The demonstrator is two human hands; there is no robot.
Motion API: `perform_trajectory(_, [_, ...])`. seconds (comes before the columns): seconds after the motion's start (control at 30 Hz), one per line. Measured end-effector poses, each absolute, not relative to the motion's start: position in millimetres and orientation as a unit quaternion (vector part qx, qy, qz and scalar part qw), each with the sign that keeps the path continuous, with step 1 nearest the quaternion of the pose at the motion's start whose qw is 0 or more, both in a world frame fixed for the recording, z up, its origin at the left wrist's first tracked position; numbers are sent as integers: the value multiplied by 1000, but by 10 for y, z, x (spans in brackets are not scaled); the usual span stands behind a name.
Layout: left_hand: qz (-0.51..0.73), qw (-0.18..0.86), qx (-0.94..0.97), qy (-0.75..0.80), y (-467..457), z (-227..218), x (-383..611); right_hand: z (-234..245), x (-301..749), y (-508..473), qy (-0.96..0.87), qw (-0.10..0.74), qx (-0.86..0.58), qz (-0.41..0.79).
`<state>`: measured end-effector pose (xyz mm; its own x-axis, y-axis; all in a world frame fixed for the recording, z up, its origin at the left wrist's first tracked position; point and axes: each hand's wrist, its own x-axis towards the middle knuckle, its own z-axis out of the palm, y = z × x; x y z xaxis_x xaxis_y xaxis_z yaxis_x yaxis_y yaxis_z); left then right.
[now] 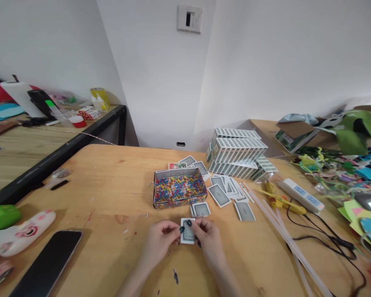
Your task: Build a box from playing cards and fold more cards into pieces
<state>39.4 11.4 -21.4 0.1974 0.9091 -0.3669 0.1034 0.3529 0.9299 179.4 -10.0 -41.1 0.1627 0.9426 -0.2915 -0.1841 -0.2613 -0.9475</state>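
Observation:
Between my two hands is a playing card point(189, 235), its patterned back facing up; whether more cards lie under it I cannot tell. My left hand point(163, 238) pinches its left edge with thumb and fingers. On the right side my right hand point(209, 238) grips it, thumb on top and fingers underneath. Just beyond, more face-down playing cards point(200, 209) lie by the near edge of an open box point(179, 202) covered in a colourful pattern. To the right of the box, several loose cards point(219, 195) are spread out, and others point(188, 161) lie behind it.
Stacked card packs point(239, 150) stand at the back right. A power strip point(301, 194), a yellow glue gun point(281, 200), black cables and translucent glue sticks point(284, 235) occupy the right side. A phone point(48, 264) and a white patterned case point(34, 231) lie at the left.

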Motion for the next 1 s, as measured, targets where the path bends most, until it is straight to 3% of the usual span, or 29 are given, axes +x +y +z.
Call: perform_trajectory(1.0, [344,611,492,516,116,-240,355,-300,1907,-128,-388,423,-525,628])
